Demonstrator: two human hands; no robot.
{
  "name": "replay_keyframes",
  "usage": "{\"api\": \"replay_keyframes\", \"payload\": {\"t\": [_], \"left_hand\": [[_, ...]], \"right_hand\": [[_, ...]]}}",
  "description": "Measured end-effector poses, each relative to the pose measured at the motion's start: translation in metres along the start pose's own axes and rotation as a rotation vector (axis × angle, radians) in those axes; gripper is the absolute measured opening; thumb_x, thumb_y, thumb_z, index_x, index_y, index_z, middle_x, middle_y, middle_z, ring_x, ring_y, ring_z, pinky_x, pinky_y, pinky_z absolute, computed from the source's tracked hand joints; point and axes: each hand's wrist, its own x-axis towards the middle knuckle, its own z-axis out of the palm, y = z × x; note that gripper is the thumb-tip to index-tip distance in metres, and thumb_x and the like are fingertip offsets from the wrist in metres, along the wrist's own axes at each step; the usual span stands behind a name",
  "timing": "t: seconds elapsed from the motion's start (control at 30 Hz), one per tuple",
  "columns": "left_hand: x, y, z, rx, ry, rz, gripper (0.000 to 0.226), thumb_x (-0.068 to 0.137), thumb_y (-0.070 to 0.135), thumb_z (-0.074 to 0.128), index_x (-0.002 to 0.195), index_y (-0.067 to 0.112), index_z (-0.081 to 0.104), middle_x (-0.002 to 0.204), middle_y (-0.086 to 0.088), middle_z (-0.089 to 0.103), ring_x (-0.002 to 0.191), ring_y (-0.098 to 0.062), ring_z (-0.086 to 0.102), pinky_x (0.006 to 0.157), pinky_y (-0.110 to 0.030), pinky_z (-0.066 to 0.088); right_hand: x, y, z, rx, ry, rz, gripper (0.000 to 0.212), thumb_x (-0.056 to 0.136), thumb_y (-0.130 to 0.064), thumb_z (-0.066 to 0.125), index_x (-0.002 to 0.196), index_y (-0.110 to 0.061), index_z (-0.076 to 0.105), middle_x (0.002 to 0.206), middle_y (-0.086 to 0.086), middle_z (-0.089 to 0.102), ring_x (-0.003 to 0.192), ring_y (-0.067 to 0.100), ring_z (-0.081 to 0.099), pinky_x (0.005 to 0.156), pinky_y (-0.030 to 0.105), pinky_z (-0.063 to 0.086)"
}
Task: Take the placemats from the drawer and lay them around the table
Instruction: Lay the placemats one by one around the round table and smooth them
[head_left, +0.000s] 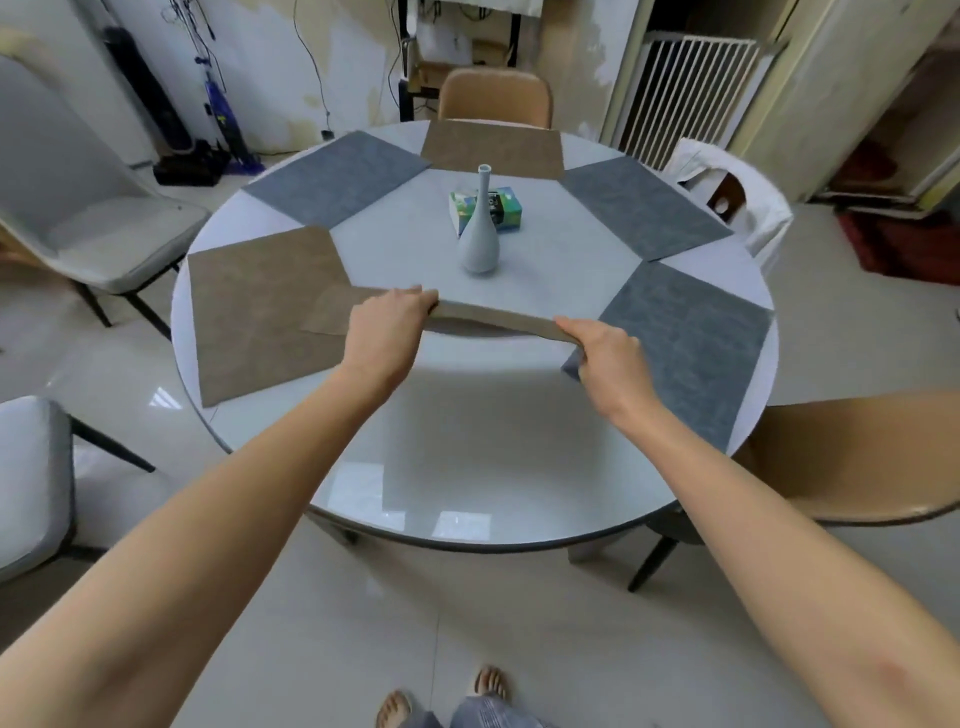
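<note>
The last brown placemat (498, 315) is in the air, held flat just above the near side of the round tabletop (467, 467). The left hand (387, 332) grips its left edge and the right hand (605, 353) grips its right edge — on each hand the fingers are curled round the mat, clamped on it. The mat's left corner hangs over the brown mat on the left (260, 312), and its right end is close to the near grey mat on the right (691, 343).

Five mats already lie around the table: that brown one, a grey one at the far left (337, 176), a brown one at the far side (493, 148), a grey one at the far right (644, 205) and the near grey one. A pale vase (479, 234) and a small green tissue box (498, 208) stand in the middle.

So this looks like the last step — one bare spot is left, right in front of the person. Next, the mat likely needs to come back toward the near edge, between the two side mats, and be put down flat. It should not cover its neighbours. Then both hands can let go.
</note>
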Motion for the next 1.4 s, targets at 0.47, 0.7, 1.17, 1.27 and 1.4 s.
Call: {"api": "replay_keyframes", "payload": {"t": [0.47, 0.7, 1.17, 1.27, 1.4], "left_hand": [[-0.121, -0.053, 0.176, 0.195, -0.702, 0.036, 0.053, 0.094, -0.004, 0.035, 0.145, 0.003, 0.023, 0.15, -0.015, 0.029, 0.141, -0.026, 0.024, 0.112, -0.053, 0.023], [-0.158, -0.046, 0.195, 0.137, -0.667, -0.031, 0.069, 0.093, -0.009, 0.034, 0.151, 0.0, -0.003, 0.159, -0.017, -0.007, 0.147, -0.036, -0.004, 0.11, -0.067, 0.015], [-0.173, -0.053, 0.189, 0.14, -0.647, 0.035, 0.068, 0.093, -0.008, 0.034, 0.15, -0.003, -0.002, 0.159, -0.019, -0.005, 0.146, -0.038, -0.003, 0.111, -0.067, 0.015], [-0.177, -0.052, 0.189, 0.15, -0.638, 0.049, 0.067, 0.094, -0.008, 0.034, 0.15, -0.004, -0.002, 0.159, -0.02, -0.004, 0.146, -0.039, -0.003, 0.11, -0.068, 0.015], [-0.181, -0.052, 0.192, 0.157, -0.631, 0.061, 0.064, 0.094, -0.009, 0.031, 0.149, -0.004, -0.002, 0.159, -0.021, -0.004, 0.146, -0.04, -0.003, 0.11, -0.068, 0.015]], "right_hand": [[-0.075, 0.003, 0.175, -0.384, -0.582, 0.057, 0.057, 0.083, 0.013, 0.045, 0.136, -0.003, 0.028, 0.13, 0.025, 0.047, 0.12, 0.035, 0.048, 0.08, 0.04, 0.046], [-0.097, 0.005, 0.194, -0.449, -0.492, 0.088, 0.036, 0.086, 0.015, 0.043, 0.119, 0.001, 0.043, 0.149, 0.032, 0.028, 0.138, 0.038, 0.032, 0.099, 0.042, 0.042], [-0.117, -0.01, 0.188, -0.492, -0.474, 0.157, 0.032, 0.077, 0.018, 0.049, 0.103, 0.0, 0.056, 0.131, 0.025, 0.05, 0.113, 0.033, 0.055, 0.075, 0.04, 0.051], [-0.12, -0.011, 0.187, -0.503, -0.475, 0.159, 0.03, 0.078, 0.018, 0.05, 0.102, 0.0, 0.056, 0.131, 0.024, 0.05, 0.112, 0.032, 0.055, 0.074, 0.039, 0.051], [-0.126, -0.012, 0.185, -0.519, -0.478, 0.17, 0.031, 0.077, 0.018, 0.053, 0.102, 0.001, 0.057, 0.13, 0.024, 0.051, 0.111, 0.032, 0.056, 0.072, 0.039, 0.052]]}}
